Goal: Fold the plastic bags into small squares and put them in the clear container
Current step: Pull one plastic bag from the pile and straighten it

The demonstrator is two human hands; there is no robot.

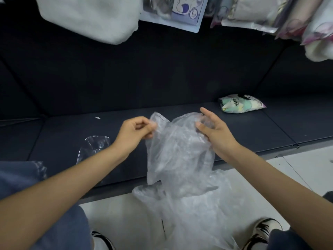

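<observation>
- Head view: your left hand (137,133) pinches the plastic bag (178,156) at its top corner, fingers curled.
- Your right hand (213,131) grips the opposite top edge, thumb raised.
- Clear container (93,147) lies at nine o'clock of the bag, on the dark mat (180,78).

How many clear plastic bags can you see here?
2 that I can tell apart: one crumpled clear plastic bag held up by both hands, another on the pale floor beneath. More may hide in that pile.

1. The plastic bag (178,156) hangs between the left hand (137,134) and right hand (214,130), above more bags (189,217) on the floor (297,170).
2. The clear container (93,147) lies left of them, seemingly on the sofa seat (72,127).
3. A snack packet (240,103) lies farther right, behind the hands.
</observation>
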